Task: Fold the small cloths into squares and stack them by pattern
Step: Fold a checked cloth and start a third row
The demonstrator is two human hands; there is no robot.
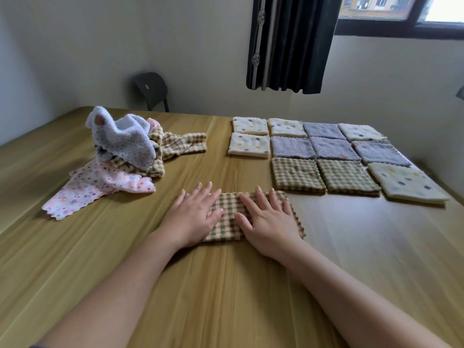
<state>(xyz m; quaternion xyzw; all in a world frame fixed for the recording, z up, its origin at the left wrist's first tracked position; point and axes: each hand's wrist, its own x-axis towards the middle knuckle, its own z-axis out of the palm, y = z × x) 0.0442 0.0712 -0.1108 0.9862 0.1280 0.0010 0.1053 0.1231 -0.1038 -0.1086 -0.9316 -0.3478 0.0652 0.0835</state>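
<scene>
Pale wood-grain table (226, 285) fills most of the view, set against plain cream walls with a dark curtain (291, 43) hanging beside a window (401, 11).

Near the front middle of the table lies a green, pink and cream checked cloth (227, 209), folded into a strip. Its long axis runs left to right across the person, and its pinked zigzag edge shows at the right end. The left hand (193, 217) lies flat on the strip's left part and the right hand (270, 227) on its right part. Both have fingers straight and spread, pointing away from the person, pressing down and gripping nothing.

To the left sits a loose heap: a fluffy grey cloth (123, 139) standing up on top, a pink spotted cloth (100, 187) trailing toward the front, and a crumpled checked cloth (183, 143) stretching right.

To the right, folded squares lie edge to edge in rows (patterns mixed, not grouped): cream spotted squares (248, 144), grey squares (292, 147) and checked squares (297, 175).

A dark chair (150, 90) stands behind the table; the small pale mark on its back is too small to read.
</scene>
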